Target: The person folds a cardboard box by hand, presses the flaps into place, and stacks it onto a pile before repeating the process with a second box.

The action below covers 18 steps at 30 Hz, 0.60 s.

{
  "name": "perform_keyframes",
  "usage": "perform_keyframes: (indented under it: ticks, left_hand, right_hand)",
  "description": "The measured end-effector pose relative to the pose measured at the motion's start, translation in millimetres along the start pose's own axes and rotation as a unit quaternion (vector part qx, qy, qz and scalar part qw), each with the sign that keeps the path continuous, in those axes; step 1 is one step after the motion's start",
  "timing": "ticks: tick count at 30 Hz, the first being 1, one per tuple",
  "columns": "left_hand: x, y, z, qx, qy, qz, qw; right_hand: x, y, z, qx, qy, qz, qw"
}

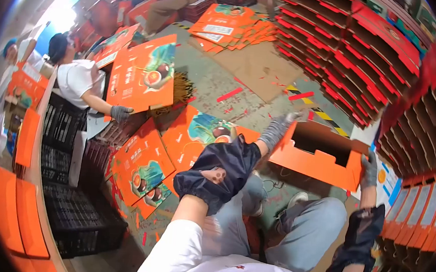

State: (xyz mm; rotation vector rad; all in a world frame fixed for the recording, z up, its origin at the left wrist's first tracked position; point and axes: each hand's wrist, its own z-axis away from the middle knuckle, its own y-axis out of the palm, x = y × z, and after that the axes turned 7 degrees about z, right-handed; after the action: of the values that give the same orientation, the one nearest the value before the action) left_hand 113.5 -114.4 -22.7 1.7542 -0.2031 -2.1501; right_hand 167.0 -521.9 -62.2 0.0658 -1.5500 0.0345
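Showed black crates (83,222) stacked along the left edge of the floor (209,86), with a co-worker (75,79) beyond, holding a printed box (142,77). Included flat printed boxes (140,165) overlapping on the floor toward that same edge, judged likely to hinder any low swing leftward. Showed a brown cardboard sheet (257,69) flat on the floor farther ahead. Found the left hand (277,131) closed on the upper left corner of the orange box (313,167). Located the box above the floor, open side showing, just ahead of the wearer's knees (320,217). Judged the box light and stiff but thin-walled, perhaps slippery on its smooth face; deemed the notched rim easy to crease, the end walls sounder for holding. Found the right hand (368,171) gripping the right end. Showed tall cardboard stacks (321,52) behind and upright orange boxes (418,213) at far right, together limiting room on that side.
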Motion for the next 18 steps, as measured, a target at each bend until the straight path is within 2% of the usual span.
perform_keyframes:
  ticks: [1, 2, 3, 5, 6, 7, 9, 10, 13, 14, 16, 18]
  left_hand:
    - [0.2, 1.4, 3.8, 0.033, 0.04, 0.041, 0.998]
    - [-4.5, 3.7, 7.5, 0.057, 0.034, 0.079, 0.995]
    - [-6.8, 2.9, 6.4, 0.112, 0.038, 0.028, 0.993]
    - [-13.6, 13.8, 11.6, 0.142, 0.105, -0.135, 0.975]
    - [1.4, 11.8, 7.4, 0.096, 0.182, -0.268, 0.941]
    - [15.1, 7.6, 0.1, 0.05, 0.25, -0.398, 0.881]
    - [19.9, 1.0, -12.7, 0.07, 0.226, -0.4, 0.886]
    - [19.3, -4.4, -18.2, 0.082, 0.218, -0.398, 0.887]
    - [17.7, -10.5, -17.2, 0.166, 0.31, -0.308, 0.884]
    - [15.2, -10.5, -17.3, 0.201, 0.296, -0.289, 0.888]
    - [3.1, -9.1, -11.6, 0.257, 0.293, -0.327, 0.861]
    - [-17.1, -8.7, -2.3, 0.301, 0.269, -0.398, 0.824]
  right_hand:
    - [-0.4, -2.7, 6.4, -0.019, -0.008, -0.009, 1.0]
    - [6.5, -5.9, 15.2, -0.014, 0.001, -0.003, 1.0]
    - [9.2, -7.5, 22.5, -0.009, 0.008, 0.002, 1.0]
    - [-20.5, -35.9, 25.6, -0.042, 0.056, -0.014, 0.997]
    - [-15.7, -29.9, 27.3, -0.037, 0.044, -0.007, 0.998]
    - [-28.5, -31.0, 22.7, -0.039, 0.024, -0.004, 0.999]
    - [-34.9, -16.6, 23.9, -0.102, -0.032, 0.073, 0.992]
    - [-19.6, -13.5, 31.0, 0.009, -0.078, 0.127, 0.989]
    - [60.3, 17.9, 55.5, 0.149, -0.093, 0.226, 0.958]
    - [67.7, 8.5, 45.4, 0.19, -0.019, 0.294, 0.937]
    - [76.7, -4.0, 33.7, 0.257, 0.069, 0.199, 0.943]
    - [97.6, 7.8, 16.0, 0.295, 0.129, 0.352, 0.879]
